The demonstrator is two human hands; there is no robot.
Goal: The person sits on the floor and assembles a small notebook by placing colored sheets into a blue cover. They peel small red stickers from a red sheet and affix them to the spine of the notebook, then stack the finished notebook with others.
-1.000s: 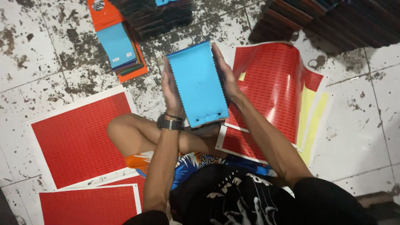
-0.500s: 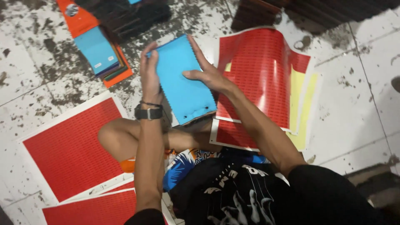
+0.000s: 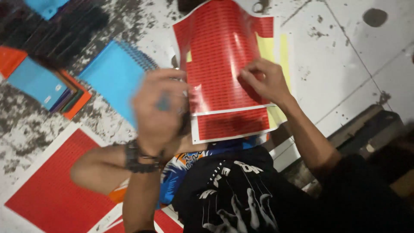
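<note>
I sit on a stained tile floor. My left hand (image 3: 158, 113), blurred with motion and wearing a dark wristwatch, grips the right edge of a blue spiral-bound notebook (image 3: 113, 77) held over my knee. My right hand (image 3: 264, 80) rests on a glossy red sheet of small labels (image 3: 220, 56) that lies across my lap, its thumb and fingertips pinched together on the sheet's right side. A lower strip of the red sheet (image 3: 233, 124) is set off by a white line.
A stack of notebooks (image 3: 41, 86), blue on top and orange below, lies at the left, with a dark pile (image 3: 56, 30) behind it. Another red label sheet (image 3: 47, 185) covers the floor at lower left. Yellow sheets (image 3: 271, 47) show under the red one. A dark step (image 3: 371, 129) is at the right.
The view has swung left and closer. My right hand has left the blue notebook and gone to the red label sheet. My left hand alone keeps the notebook, now off to the left.
</note>
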